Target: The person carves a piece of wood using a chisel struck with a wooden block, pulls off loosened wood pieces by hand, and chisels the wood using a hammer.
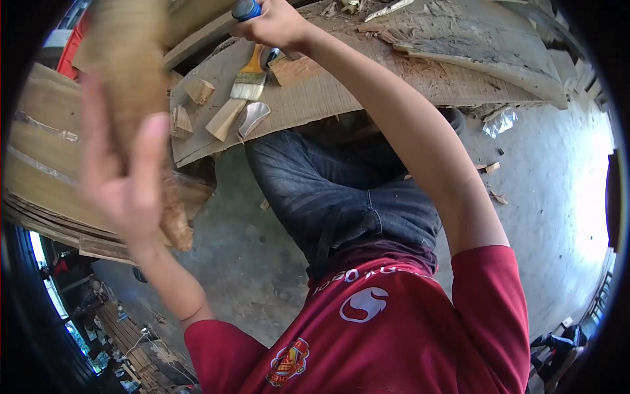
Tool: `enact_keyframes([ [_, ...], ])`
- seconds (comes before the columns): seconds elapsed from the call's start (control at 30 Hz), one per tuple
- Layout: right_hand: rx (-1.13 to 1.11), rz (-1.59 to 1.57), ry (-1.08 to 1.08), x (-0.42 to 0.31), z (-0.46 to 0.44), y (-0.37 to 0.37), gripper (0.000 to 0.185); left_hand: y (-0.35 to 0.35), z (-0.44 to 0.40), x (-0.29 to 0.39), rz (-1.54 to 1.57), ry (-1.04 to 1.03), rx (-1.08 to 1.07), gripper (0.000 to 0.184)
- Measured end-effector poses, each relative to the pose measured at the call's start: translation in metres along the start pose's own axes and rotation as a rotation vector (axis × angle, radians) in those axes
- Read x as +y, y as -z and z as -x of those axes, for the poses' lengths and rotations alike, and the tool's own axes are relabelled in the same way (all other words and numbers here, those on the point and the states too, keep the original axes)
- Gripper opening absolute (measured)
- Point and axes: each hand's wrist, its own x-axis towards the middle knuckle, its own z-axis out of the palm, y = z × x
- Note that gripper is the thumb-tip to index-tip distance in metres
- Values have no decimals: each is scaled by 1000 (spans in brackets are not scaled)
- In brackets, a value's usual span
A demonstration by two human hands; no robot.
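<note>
Nearest the camera is a thick wooden club (pixel 131 56), blurred and tilted slightly, rising past the top edge of the view at the left. Your left hand (pixel 128 164) is wrapped around its lower part, your thumb along the side facing your right; the hand is blurred too. Your right hand (pixel 272 25) is closed around a tool with a blue end (pixel 247 8), held over the near part of the wooden surface (pixel 312 102) in front of you. You cannot tell from here what the tool's far end touches, since your hand and forearm hide most of it.

Just below your right hand, a brush (pixel 249 75) lies with its pale bristles towards you. A wood block (pixel 295 69) sits to the right of it, a wedge of wood (pixel 225 119) at the bristles, and a curved pale piece (pixel 254 120) just beside that wedge, near the edge. To your left are stacked boards (pixel 42 148); to your right, crumpled foil (pixel 501 123) lies on the floor (pixel 545 177).
</note>
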Motion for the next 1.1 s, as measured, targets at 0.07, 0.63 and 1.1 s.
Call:
enact_keyframes([
  [0.07,168,-84,183,-6,0,-12,9,-19,6,-17,-67,-13,-343,59],
  [0.63,44,51,-36,-6,-2,7,17,-1,-7,2,103,28,-47,59],
  [1.1,93,-149,-111,-15,-4,4,19,-13,-26,-23,-191,-95,-288,55],
])
